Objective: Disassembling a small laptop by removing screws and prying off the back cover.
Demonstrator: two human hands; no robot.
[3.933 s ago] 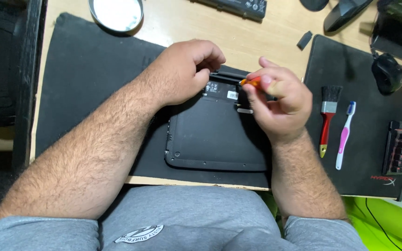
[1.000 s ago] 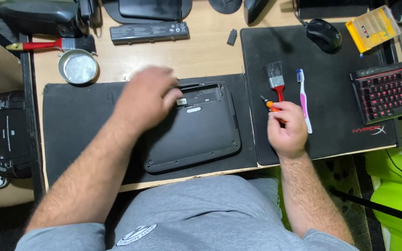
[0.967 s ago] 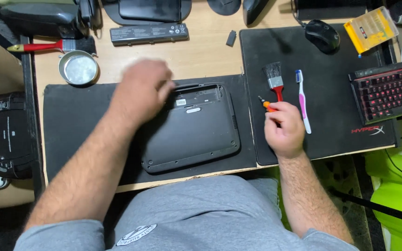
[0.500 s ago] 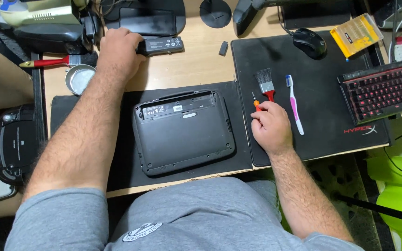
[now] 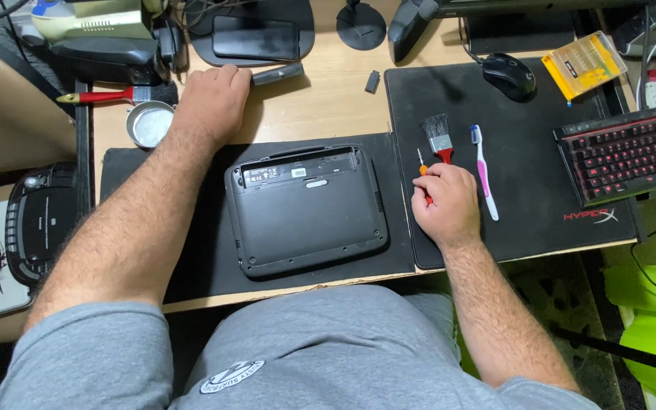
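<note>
A small black laptop [image 5: 305, 209] lies bottom-up on a black mat [image 5: 199, 266], with an open slot along its far edge. My left hand [image 5: 210, 99] reaches past it to the back of the desk and closes over the left end of a long black battery pack [image 5: 279, 74]. My right hand [image 5: 446, 201] rests on the right-hand mat [image 5: 540, 228], next to the laptop. It holds a small orange-handled screwdriver [image 5: 421, 167], whose tip points away from me.
A red-handled brush [image 5: 440, 137] and a pink toothbrush [image 5: 484, 171] lie just beyond my right hand. A mouse [image 5: 509, 76], a yellow box [image 5: 585, 64] and a red-lit keyboard [image 5: 632, 156] sit to the right. A metal tin [image 5: 149, 121] and a black radio [image 5: 39, 220] are on the left.
My left hand left the laptop and reached to the battery pack at the back of the desk. My right hand came down onto the right mat with the screwdriver.
</note>
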